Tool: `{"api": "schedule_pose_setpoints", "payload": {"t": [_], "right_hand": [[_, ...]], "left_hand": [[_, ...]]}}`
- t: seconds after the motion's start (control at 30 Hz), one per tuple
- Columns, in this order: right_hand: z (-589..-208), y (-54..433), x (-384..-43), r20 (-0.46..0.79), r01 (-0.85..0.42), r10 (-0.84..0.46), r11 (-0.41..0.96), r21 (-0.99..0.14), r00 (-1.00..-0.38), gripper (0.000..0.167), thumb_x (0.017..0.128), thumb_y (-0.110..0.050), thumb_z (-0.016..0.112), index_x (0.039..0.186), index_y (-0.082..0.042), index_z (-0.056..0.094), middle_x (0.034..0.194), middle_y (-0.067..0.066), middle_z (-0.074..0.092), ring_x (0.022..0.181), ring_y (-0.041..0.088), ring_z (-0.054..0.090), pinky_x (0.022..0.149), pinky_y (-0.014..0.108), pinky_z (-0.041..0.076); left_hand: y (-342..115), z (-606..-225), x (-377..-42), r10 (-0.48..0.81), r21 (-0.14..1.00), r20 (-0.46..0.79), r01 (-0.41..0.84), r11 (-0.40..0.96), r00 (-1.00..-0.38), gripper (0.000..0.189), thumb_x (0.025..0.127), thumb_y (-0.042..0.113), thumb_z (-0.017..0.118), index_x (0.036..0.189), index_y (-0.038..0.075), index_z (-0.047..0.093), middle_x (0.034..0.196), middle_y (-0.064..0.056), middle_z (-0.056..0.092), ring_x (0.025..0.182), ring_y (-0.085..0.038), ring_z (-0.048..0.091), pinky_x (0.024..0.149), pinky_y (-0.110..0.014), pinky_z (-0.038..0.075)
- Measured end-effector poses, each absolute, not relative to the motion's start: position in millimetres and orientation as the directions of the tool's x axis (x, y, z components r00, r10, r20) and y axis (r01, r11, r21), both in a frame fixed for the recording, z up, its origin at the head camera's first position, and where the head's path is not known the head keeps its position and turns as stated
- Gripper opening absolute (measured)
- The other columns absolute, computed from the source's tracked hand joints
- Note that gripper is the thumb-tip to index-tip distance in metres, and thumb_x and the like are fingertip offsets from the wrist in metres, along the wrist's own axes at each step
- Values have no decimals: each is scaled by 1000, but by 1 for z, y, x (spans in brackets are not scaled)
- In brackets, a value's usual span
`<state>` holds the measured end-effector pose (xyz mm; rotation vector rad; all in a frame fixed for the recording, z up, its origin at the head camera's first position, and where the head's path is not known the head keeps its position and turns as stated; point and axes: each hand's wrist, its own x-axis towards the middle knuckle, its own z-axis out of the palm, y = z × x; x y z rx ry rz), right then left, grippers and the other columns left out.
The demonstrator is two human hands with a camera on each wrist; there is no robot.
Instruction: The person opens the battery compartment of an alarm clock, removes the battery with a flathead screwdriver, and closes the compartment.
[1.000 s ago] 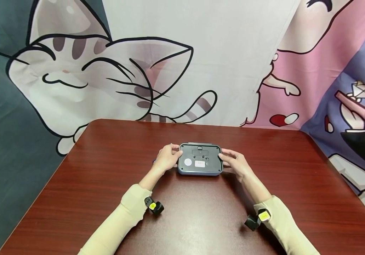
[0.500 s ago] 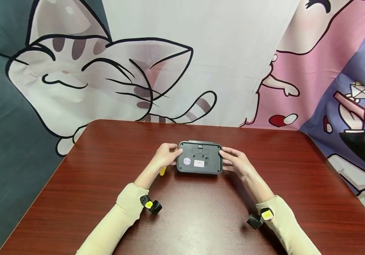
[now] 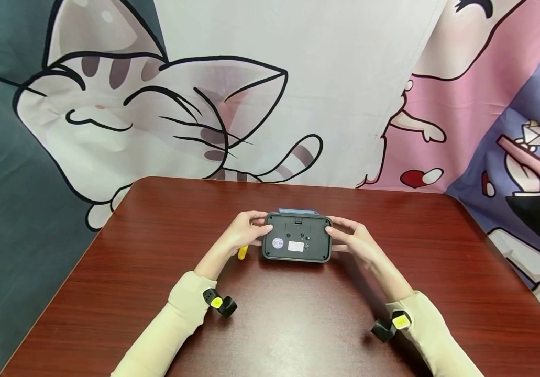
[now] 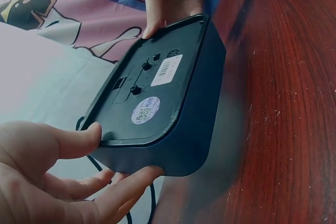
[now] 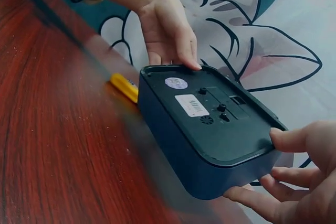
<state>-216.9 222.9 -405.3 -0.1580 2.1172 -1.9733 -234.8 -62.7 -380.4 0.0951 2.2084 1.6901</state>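
A dark blue, box-shaped electronic device (image 3: pixel 298 251) with rounded corners is held between both hands, its black back turned towards me. On that back, the left wrist view shows small black knobs, a white barcode label (image 4: pixel 167 70), a round sticker (image 4: pixel 145 110) and a cluster of small holes. My left hand (image 3: pixel 245 230) grips the left end, thumb on the back rim and fingers beneath. The right hand (image 3: pixel 353 240) grips the opposite end the same way, thumb on the rim (image 5: pixel 278 135). The device's front faces away and is hidden.
A yellow stick-like object (image 3: pixel 243 252) lies on the reddish-brown wooden table (image 3: pixel 156 251), just beside the left hand and partly hidden by it. Behind the table's far edge hangs a printed cartoon cloth (image 3: pixel 345 94). Each wrist wears a small black camera (image 3: pixel 226 307).
The device has tilted, so a blue strip now shows along its top and the lower blue side is hidden. The left forearm shifted slightly left, and the yellow object came into view.
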Motion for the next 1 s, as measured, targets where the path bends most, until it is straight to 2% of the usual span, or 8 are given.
{"api": "schedule_pose_setpoints", "payload": {"t": [0.17, 0.33, 0.6, 0.8, 0.9, 1.0], "right_hand": [[-402, 226, -218, -78, 52, -290, 98, -994, -954, 58, 91, -18, 65, 140, 3, 43, 106, -10, 67, 89, 8, 69, 79, 35, 58], [-398, 230, -217, -39, -7, -300, 151, -988, -953, 58, 90, -11, 65, 140, 5, 41, 111, -8, 63, 96, 6, 66, 81, 32, 58], [-397, 235, -212, 44, -125, -264, 297, -946, -963, 51, 84, -9, 69, 131, -2, 51, 118, -7, 55, 105, 5, 55, 84, 19, 51], [-398, 236, -212, 94, -197, -286, 356, -914, -953, 54, 81, -9, 74, 131, -7, 54, 116, -7, 59, 107, 4, 56, 92, 22, 47], [-399, 236, -212, 115, -225, -325, 324, -919, -939, 55, 81, -7, 74, 132, -7, 55, 117, -7, 61, 108, 4, 58, 91, 21, 48], [-403, 235, -213, 149, -240, -376, 208, -948, -915, 54, 79, 2, 72, 130, 1, 53, 115, -5, 63, 102, 7, 64, 89, 21, 52]], "left_hand": [[-65, -381, -234, 291, 953, -219, -141, 269, -931, 51, 91, 6, 63, 139, -1, 45, 132, -23, 52, 107, -32, 64, 82, -43, 57], [-68, -380, -232, 326, 961, -175, -90, 261, -929, 54, 90, 1, 64, 140, 0, 45, 133, -21, 51, 115, -33, 59, 86, -42, 56], [-69, -378, -229, 340, 960, -86, 14, 280, -936, 55, 86, -2, 67, 138, 0, 48, 133, -21, 52, 123, -35, 53, 89, -38, 56], [-70, -378, -227, 319, 949, -56, 48, 310, -946, 55, 83, -2, 71, 134, 2, 51, 131, -20, 55, 122, -35, 54, 99, -42, 50], [-70, -380, -226, 313, 952, -52, 47, 301, -948, 55, 81, -2, 73, 132, 3, 53, 129, -19, 56, 120, -34, 56, 99, -43, 49], [-71, -384, -227, 305, 959, -45, 45, 281, -951, 55, 79, -4, 74, 130, 4, 55, 128, -18, 58, 119, -34, 58, 97, -42, 50]]}}
